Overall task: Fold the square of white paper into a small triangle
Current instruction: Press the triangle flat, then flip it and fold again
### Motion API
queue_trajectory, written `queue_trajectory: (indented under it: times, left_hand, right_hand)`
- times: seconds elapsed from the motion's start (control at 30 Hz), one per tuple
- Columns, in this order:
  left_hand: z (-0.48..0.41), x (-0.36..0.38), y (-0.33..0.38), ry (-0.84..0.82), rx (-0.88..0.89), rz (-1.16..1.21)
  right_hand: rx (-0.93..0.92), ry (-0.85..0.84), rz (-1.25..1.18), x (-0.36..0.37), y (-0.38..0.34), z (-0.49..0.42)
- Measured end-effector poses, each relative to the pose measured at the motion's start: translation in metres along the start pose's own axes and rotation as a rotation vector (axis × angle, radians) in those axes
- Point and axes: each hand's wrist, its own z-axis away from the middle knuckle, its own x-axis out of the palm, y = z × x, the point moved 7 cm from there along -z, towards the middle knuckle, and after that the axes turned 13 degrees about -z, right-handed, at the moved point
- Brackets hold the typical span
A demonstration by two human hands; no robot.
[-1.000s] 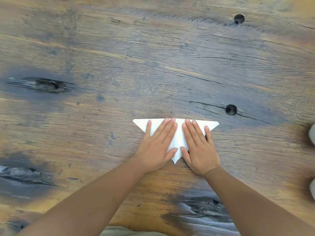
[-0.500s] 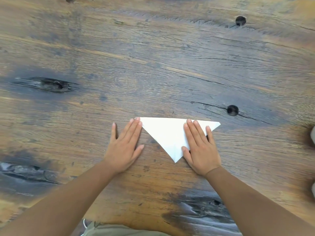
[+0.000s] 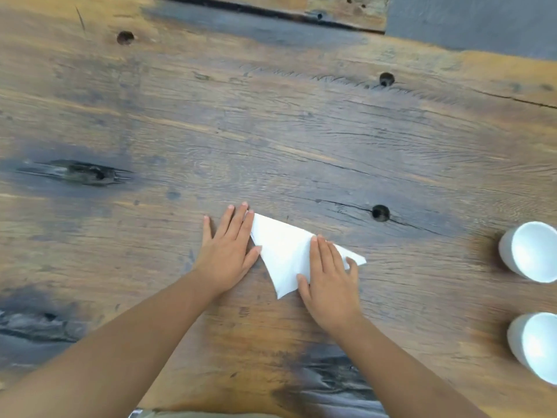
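- Nearest to me, my right hand (image 3: pixel 327 279) lies flat, fingers spread, on the right part of the paper triangle (image 3: pixel 284 254); it pins the sheet to the wooden table (image 3: pixel 271 131) and grips nothing.
- My left hand (image 3: pixel 229 245) is also flat and spread, just left of the triangle, palm on bare wood; its index side touches the paper's left edge and upper-left corner. The hands are apart, with the white sheet between them.
- The triangle's long edge runs from that upper-left corner, slanting down to the right tip beyond my right fingers; its point faces back toward me, near my right thumb.
- I judge the next fold brings one long-edge tip onto the other. The left hand is the free one beside its corner, so it should lift while the right holds.
- Right of the paper, well apart, stand two white cups (image 3: pixel 529 251), clear of the work.
- Beyond the paper is a dark knot hole (image 3: pixel 380 212).
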Motion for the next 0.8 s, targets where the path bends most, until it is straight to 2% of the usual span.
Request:
queue_trajectory:
  times: [0.1, 0.2, 0.33, 0.5, 0.8]
  left_hand:
    - [-0.013, -0.007, 0.015, -0.022, 0.073, -0.007]
    - [-0.002, -0.003, 0.042, -0.047, 0.184, -0.02]
    - [0.028, 0.017, 0.071, -0.092, 0.173, -0.057]
    - [0.046, 0.039, 0.081, -0.146, 0.144, -0.115]
    - [0.05, 0.044, 0.073, -0.15, 0.194, -0.141]
  right_hand:
    - [0.031, 0.072, -0.109, -0.014, -0.004, -0.003]
    - [0.047, 0.067, -0.243, -0.022, 0.003, -0.018]
    - [0.077, -0.003, -0.437, -0.033, 0.013, -0.049]
    - [0.038, -0.171, -0.393, -0.034, 0.003, -0.078]
    - [0.14, -0.206, -0.426, -0.032, 0.001, -0.088]
